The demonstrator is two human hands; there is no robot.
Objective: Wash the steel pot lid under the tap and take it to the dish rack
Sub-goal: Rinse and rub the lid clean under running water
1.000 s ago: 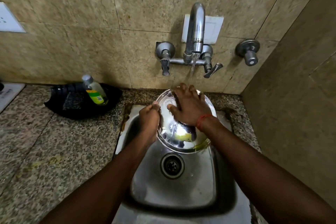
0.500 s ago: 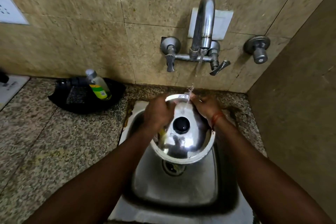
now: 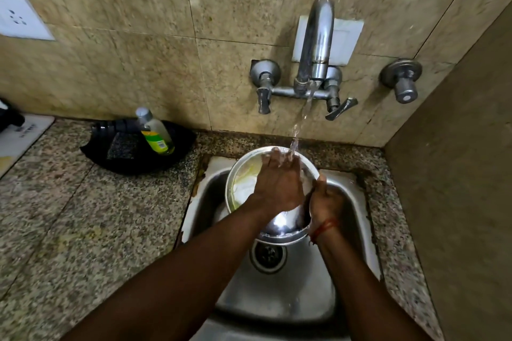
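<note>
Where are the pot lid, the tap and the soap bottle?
steel pot lid (image 3: 243, 185), head view, bare inner face left of the hand.
tap (image 3: 318, 36), head view, upright spout.
soap bottle (image 3: 156, 135), head view, its body.

Steel pot lid (image 3: 243, 183) held tilted over the steel sink (image 3: 279, 296), inner side facing up — left hand (image 3: 278, 185) flat on it, right hand (image 3: 325, 202) gripping its right rim. Water runs from the wall tap (image 3: 317, 44) onto the left fingers (image 3: 277, 156) at the lid's top edge. Dish soap bottle (image 3: 155, 131) lies in a black tray (image 3: 116, 158) on the granite counter (image 3: 83, 230) — left of the sink.
</note>
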